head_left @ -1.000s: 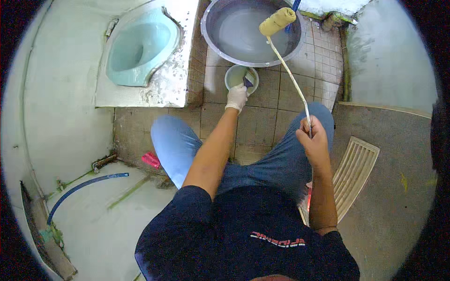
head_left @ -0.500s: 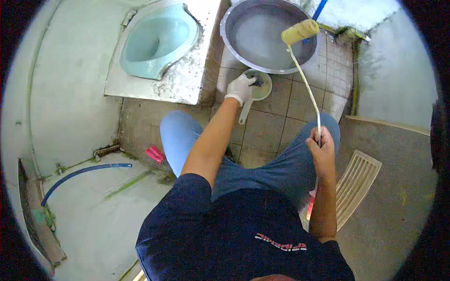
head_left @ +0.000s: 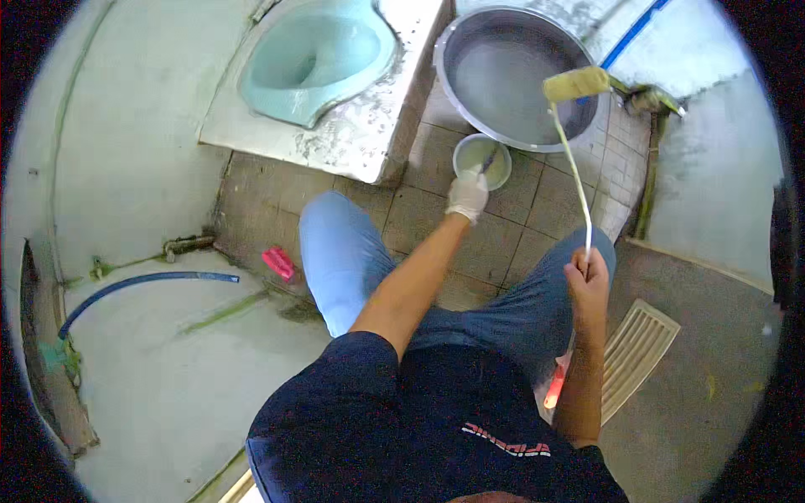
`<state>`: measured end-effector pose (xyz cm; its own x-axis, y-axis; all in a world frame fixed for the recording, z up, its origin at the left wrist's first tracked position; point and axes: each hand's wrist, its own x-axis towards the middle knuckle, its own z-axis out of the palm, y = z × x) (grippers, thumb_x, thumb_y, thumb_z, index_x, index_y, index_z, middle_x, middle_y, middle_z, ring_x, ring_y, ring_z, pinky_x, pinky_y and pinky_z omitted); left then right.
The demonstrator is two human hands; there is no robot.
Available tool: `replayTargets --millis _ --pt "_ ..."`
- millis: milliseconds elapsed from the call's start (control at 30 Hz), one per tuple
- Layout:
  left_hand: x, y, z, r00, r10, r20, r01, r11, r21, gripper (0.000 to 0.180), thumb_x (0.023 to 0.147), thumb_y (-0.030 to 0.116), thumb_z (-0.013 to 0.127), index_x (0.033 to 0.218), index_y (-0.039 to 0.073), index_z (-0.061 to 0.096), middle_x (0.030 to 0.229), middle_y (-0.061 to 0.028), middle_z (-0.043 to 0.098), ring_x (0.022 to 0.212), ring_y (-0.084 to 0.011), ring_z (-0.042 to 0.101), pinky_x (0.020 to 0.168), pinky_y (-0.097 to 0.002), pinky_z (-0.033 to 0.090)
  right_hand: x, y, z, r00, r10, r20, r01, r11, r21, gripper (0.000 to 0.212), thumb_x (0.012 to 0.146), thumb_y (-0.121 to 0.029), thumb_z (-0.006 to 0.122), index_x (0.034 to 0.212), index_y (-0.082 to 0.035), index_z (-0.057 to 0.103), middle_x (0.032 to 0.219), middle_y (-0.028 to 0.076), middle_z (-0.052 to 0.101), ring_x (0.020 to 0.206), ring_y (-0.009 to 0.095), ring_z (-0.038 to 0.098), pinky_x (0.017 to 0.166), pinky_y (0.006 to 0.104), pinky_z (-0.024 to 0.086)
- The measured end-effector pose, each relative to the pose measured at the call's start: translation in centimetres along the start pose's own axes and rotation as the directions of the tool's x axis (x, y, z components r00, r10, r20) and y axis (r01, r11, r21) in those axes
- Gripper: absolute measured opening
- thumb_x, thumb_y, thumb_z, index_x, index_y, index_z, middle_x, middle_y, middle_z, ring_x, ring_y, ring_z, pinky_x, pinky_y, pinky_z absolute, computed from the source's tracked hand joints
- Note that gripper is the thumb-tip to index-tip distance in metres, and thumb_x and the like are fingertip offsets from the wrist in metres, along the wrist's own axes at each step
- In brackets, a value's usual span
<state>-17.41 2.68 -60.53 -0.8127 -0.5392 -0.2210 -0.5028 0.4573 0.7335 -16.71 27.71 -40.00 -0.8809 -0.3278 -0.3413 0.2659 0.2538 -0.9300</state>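
My left hand (head_left: 468,196), in a white glove, reaches to the small pale dipper (head_left: 506,173) on the tiles. Its fingers are closed around a slim dark tool (head_left: 490,159) whose end is in the dipper's cloudy liquid; its exact kind is unclear. The dipper's handle is hidden under that hand. My bare right hand (head_left: 589,275) rests by my right knee, wrapped round the lower part of a paint roller (head_left: 577,84). The roller's yellowish sleeve is raised at the end of its thin pale rod, overlapping the right side of the large grey basin (head_left: 445,84) in view.
A turquoise squat toilet (head_left: 314,71) sits on a stained raised platform at far left. Left of my knee lies a pink brush-like object (head_left: 277,263), near a blue hose (head_left: 147,285). A slatted cream plastic piece (head_left: 641,356) is at right; a blue stick (head_left: 633,35) leans behind the basin.
My left hand has shifted from the dipper's left side to its near side, over the handle, with the dark tool now in the liquid. My right hand still holds the roller up.
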Motion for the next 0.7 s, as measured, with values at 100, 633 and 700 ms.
replayTargets --millis 100,633,700 --pt "-0.4 -0.6 2.1 0.998 0.065 0.012 -0.064 0.992 -0.105 0.037 0.088 0.025 0.040 0.104 0.000 0.061 0.102 -0.0242 0.060 0.094 -0.0396 0.057 0.085 -0.0444 0.045 0.0 -0.5 0.1 1.000 0.025 0.003 -0.024 0.989 -0.149 0.021 0.079 0.000 0.059 0.077 -0.011 0.041 0.070 -0.005 0.036 0.064 0.005 0.035 0.057 0.0202 0.030" --pt "1.4 -2.1 -3.2 0.944 0.001 0.329 0.083 0.967 -0.240 0.036 0.079 0.025 0.045 0.105 0.011 0.066 0.102 -0.0187 0.063 0.093 -0.0376 0.060 0.085 -0.0416 0.046 -0.1 -0.8 0.9 0.987 0.124 -0.102 -0.131 0.989 -0.067 0.020 0.083 -0.008 0.059 0.100 -0.008 0.051 0.076 -0.006 0.041 0.061 0.003 0.034 0.051 0.0195 0.029" --pt "1.5 -1.7 -3.9 0.950 0.028 0.311 0.050 0.969 -0.240 0.035 0.078 0.026 0.048 0.104 0.012 0.066 0.100 -0.0165 0.064 0.093 -0.0374 0.060 0.084 -0.0418 0.047 -0.5 -0.7 1.2 0.985 0.100 -0.137 -0.112 0.991 -0.079 0.022 0.083 -0.008 0.060 0.104 -0.008 0.051 0.076 -0.006 0.042 0.061 0.003 0.035 0.051 0.0182 0.028"
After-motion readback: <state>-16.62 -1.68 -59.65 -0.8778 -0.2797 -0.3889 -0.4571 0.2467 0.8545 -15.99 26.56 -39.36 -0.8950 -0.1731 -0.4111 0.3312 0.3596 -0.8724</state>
